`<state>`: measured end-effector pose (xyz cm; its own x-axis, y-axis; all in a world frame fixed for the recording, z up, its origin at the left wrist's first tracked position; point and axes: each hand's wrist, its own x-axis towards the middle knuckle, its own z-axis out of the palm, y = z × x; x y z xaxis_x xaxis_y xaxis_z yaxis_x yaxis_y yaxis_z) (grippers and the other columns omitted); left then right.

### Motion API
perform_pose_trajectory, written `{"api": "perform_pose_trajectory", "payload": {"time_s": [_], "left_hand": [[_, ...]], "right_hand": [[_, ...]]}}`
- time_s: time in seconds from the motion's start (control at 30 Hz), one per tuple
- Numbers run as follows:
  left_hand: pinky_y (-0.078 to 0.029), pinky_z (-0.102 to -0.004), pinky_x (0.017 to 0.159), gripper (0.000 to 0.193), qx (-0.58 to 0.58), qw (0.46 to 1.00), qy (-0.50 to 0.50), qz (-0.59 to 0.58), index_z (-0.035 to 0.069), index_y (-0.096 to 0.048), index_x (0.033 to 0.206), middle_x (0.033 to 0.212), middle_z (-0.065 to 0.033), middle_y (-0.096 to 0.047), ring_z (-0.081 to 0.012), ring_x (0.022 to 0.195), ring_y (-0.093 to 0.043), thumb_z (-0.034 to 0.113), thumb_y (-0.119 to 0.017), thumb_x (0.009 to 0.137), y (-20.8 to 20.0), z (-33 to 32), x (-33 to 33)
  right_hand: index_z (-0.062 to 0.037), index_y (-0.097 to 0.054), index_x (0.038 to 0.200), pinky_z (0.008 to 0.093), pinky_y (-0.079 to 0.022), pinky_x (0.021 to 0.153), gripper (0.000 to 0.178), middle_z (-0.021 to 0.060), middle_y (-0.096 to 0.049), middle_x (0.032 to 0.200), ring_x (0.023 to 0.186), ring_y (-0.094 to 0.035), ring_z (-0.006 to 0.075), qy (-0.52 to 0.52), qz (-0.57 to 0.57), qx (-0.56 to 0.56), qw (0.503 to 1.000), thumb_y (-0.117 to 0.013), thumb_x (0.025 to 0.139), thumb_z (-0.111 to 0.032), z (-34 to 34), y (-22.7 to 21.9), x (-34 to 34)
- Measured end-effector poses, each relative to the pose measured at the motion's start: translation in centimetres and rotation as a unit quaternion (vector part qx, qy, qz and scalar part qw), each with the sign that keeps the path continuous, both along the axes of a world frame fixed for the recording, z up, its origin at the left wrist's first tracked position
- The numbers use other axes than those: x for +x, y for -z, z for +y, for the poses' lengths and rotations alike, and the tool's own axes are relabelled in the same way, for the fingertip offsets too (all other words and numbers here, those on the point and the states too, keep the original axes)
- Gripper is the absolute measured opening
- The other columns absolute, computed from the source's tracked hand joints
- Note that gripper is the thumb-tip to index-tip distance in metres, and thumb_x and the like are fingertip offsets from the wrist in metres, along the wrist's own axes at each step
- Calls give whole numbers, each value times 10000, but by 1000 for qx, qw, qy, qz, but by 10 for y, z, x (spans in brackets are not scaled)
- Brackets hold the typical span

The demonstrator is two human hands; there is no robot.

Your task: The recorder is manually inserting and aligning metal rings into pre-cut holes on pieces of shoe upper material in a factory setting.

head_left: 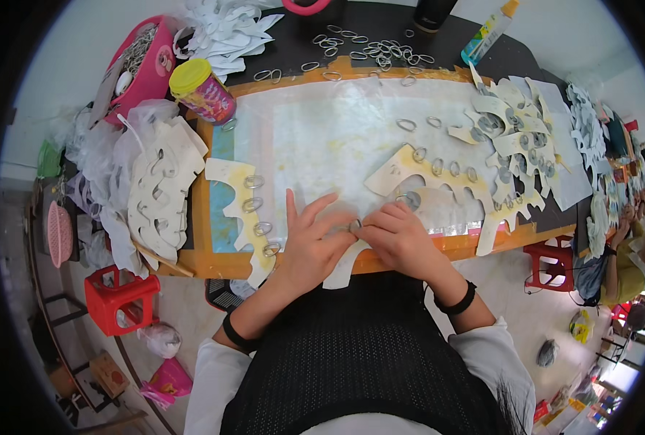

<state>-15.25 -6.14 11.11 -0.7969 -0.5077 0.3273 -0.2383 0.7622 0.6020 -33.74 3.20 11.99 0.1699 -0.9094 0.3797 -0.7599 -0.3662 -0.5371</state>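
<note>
A small oval metal ring (355, 226) shows between my two hands, above the table's front edge. The thumb and forefinger of my left hand (309, 245) pinch it from the left, while other fingers of that hand stretch upward. From the right, the curled fingers of my right hand (403, 239) close on the same ring. Below them hangs a cream cut-out piece (342, 271), partly hidden by the hands. Left of my left hand lies a scalloped cream strip (240, 217) with several rings on its yellowed edge. Another ringed strip (391, 172) lies beyond my right hand.
Loose metal rings (386, 52) lie scattered at the back. Ringed cream pieces (514, 127) are heaped at the right, plain ones (164, 174) stacked at the left. A yellow-lidded tub (205, 93), pink basket (148, 69) and spray bottle (488, 35) stand around the work sheet (322, 138).
</note>
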Motion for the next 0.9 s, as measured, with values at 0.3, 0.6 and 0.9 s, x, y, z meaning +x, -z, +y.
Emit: {"api": "perform_pose_trajectory", "payload": {"time_s": [0.3, 0.6, 0.9], "left_hand": [[-15, -654, 1114, 96, -9, 1000, -1, -28, 137, -684, 789, 1045, 44, -684, -295, 1275, -466, 80, -734, 730, -5, 0, -2], [-95, -675, 1090, 160, -2, 998, 24, -63, 97, -636, 923, 1210, -110, -510, -366, 1318, -386, 53, -675, 774, -10, -8, -5], [-110, -713, 1061, 123, -19, 991, 55, -120, 78, -587, 890, 1297, -161, -402, -408, 1356, -307, 61, -669, 800, -14, -12, -15]], "right_hand": [[-2, -624, 976, 407, -444, 896, 295, 92, -551, 929, 911, -543, 268, -1, 42, -27, 999, -631, 686, -53, 17, 7, -1], [27, -641, 1057, 480, -449, 977, 372, 108, -596, 1070, 938, -561, 296, -23, 46, -29, 998, -709, 695, -25, 24, 2, 2], [-131, -647, 1121, 490, -397, 1034, 394, 111, -602, 1179, 1004, -557, 289, -49, 70, 8, 996, -725, 736, -151, 24, 3, -1]]}}
